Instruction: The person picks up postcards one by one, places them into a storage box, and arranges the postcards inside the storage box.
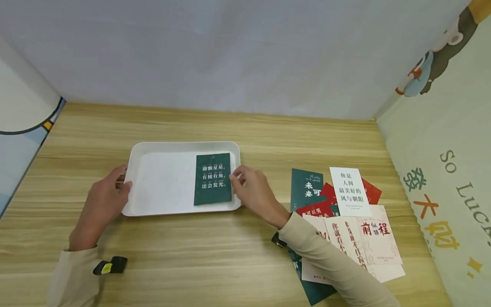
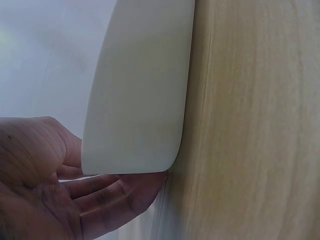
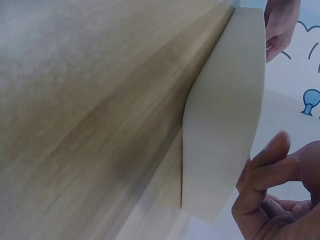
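A white rectangular tray (image 1: 165, 147) lies on the wooden table. My left hand (image 1: 105, 196) grips the tray's left end, thumb at the rim and fingers against the outside of the wall, as the left wrist view also shows. Inside the tray, at its right end, is a dark green card (image 1: 212, 179) with lines of white Chinese characters. My right hand (image 1: 255, 192) reaches over the tray's right rim and pinches the card's right edge between thumb and forefinger. In the right wrist view, the tray wall (image 3: 225, 115) hides the card, and the other fingers are curled outside the rim.
To the right lies an overlapping pile of cards: a white card (image 1: 350, 192) on top, a green card (image 1: 304, 183), red ones (image 1: 372, 192) and several cream ones (image 1: 379, 238). My right forearm (image 1: 330, 256) crosses over part of the pile. A pale cloth wall (image 1: 230, 55) stands behind the table.
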`<state>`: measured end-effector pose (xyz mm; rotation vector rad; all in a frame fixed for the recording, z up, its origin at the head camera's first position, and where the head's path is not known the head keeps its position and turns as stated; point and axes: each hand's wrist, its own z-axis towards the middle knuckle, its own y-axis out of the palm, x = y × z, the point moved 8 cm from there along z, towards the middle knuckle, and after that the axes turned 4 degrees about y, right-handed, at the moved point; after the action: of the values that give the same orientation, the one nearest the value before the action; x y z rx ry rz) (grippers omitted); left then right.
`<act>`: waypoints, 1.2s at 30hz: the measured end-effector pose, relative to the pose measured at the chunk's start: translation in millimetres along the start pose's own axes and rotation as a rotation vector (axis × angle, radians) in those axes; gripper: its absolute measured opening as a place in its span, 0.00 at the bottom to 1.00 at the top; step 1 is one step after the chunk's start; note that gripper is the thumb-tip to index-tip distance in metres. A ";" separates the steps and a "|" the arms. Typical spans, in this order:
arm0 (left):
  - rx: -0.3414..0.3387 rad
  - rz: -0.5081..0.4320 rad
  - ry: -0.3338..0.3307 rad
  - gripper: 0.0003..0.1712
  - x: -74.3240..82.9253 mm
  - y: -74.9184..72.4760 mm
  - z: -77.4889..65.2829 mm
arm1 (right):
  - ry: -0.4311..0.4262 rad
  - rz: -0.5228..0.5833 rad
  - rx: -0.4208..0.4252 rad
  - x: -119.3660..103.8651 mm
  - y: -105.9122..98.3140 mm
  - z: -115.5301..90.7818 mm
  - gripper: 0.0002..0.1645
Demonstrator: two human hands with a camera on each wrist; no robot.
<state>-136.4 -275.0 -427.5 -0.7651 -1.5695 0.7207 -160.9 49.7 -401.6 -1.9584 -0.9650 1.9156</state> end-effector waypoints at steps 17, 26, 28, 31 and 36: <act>-0.004 0.017 -0.030 0.32 1.5 -7.3 0.8 | -0.009 -0.092 0.039 -2.6 -30.6 -7.1 0.10; -0.007 0.022 -0.016 0.31 2.8 -8.6 2.4 | 0.024 -0.120 0.137 10.9 -82.3 -17.8 0.09; -0.011 0.020 -0.016 0.31 3.3 -9.0 2.3 | 0.027 -0.120 0.163 16.5 -96.7 -20.4 0.09; -0.016 0.020 -0.013 0.32 4.6 -9.7 1.7 | 0.036 -0.101 0.188 26.1 -117.5 -25.3 0.09; -0.017 0.014 -0.010 0.32 6.4 -11.1 1.2 | 0.074 -0.064 0.225 38.9 -147.9 -35.5 0.12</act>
<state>-139.0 -276.5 -415.0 -0.7867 -1.5824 0.7230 -172.3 194.2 -341.3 -1.8333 -0.7469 1.8159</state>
